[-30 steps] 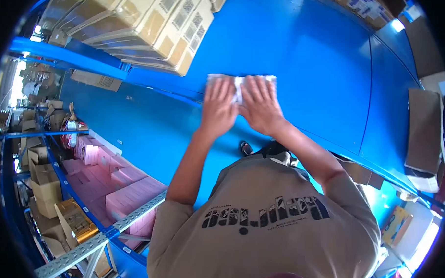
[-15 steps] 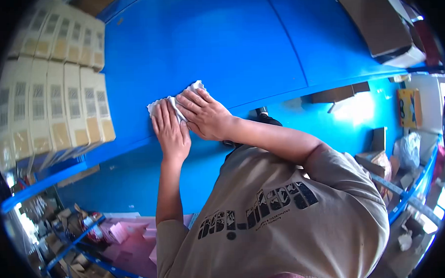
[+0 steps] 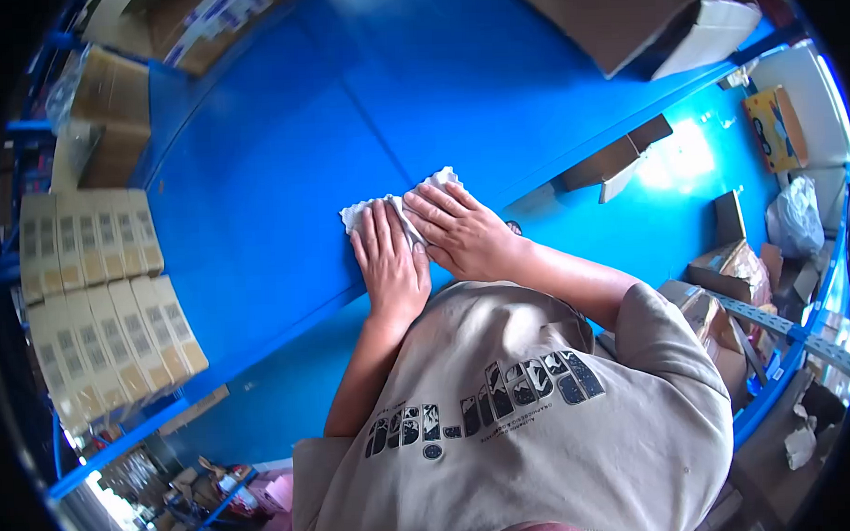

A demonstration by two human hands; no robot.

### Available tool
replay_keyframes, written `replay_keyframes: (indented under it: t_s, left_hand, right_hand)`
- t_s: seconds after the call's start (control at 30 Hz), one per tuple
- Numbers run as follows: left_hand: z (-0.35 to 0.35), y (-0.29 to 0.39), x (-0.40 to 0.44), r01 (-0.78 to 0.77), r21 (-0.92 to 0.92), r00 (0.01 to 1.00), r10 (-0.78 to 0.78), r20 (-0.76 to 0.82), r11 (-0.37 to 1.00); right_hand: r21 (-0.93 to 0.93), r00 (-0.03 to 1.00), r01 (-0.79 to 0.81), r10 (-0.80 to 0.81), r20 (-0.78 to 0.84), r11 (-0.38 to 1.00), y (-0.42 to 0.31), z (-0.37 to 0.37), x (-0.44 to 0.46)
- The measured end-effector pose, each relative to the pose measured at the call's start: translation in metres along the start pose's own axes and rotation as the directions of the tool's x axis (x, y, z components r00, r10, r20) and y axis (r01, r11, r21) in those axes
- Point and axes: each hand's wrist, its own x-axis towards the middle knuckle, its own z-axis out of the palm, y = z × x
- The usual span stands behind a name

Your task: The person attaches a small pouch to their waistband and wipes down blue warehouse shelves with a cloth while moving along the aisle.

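My left hand [image 3: 392, 268] lies flat on a pale cloth [image 3: 354, 216] with scalloped edges, its fingers stretched forward. Beside it, my right hand [image 3: 469, 234] presses on the same cloth, fingers extended toward the upper left. The two hands touch or nearly touch at the thumbs, and the cloth is creased between them. Under the cloth is a smooth blue shelf surface [image 3: 264, 206], close to its near edge. Most of the cloth is hidden beneath my palms and fingers.
Stacked narrow cartons [image 3: 99, 324] with labels stand at the left end. An open cardboard box [image 3: 111, 117] is at the far left, and a large brown carton [image 3: 604, 20] at the far right. Boxes and a plastic bag [image 3: 795, 217] sit below on the right.
My hands and the cloth have moved right along the blue surface, past the seam line. The camera view has turned, showing more boxes at the far left.
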Motion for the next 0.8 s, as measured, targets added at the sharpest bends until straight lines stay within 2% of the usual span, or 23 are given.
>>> replay_keyframes:
  t_s: [0.1,0.4,0.47,0.57,0.67,0.8]
  left_hand:
    - [0.013,0.048,0.04,-0.066,-0.006,0.998,0.066,0.024,0.998]
    - [0.051,0.158,0.155,-0.354,-0.124,0.934,0.358,0.014,0.927]
    - [0.054,0.183,0.181,-0.421,-0.077,0.906,0.422,0.0,0.904]
    - [0.068,0.219,0.223,-0.465,-0.121,0.885,0.466,-0.029,0.877]
    - [0.087,0.246,0.26,-0.478,-0.065,0.878,0.477,-0.031,0.876]
    - [0.092,0.249,0.282,-0.461,-0.045,0.885,0.456,-0.091,0.886]
  right_hand:
    - [0.024,0.999,-0.054,0.054,0.006,0.998,0.05,-0.03,-0.033]
    - [-0.1,0.947,-0.322,0.322,-0.017,0.941,0.16,-0.11,-0.109]
    - [-0.137,0.933,-0.359,0.358,-0.035,0.923,0.183,-0.123,-0.125]
    - [-0.202,0.909,-0.415,0.41,-0.069,0.887,0.223,-0.137,-0.142]
    - [-0.278,0.898,-0.434,0.436,-0.06,0.857,0.258,-0.15,-0.15]
    - [-0.314,0.89,-0.449,0.452,-0.068,0.837,0.282,-0.151,-0.136]
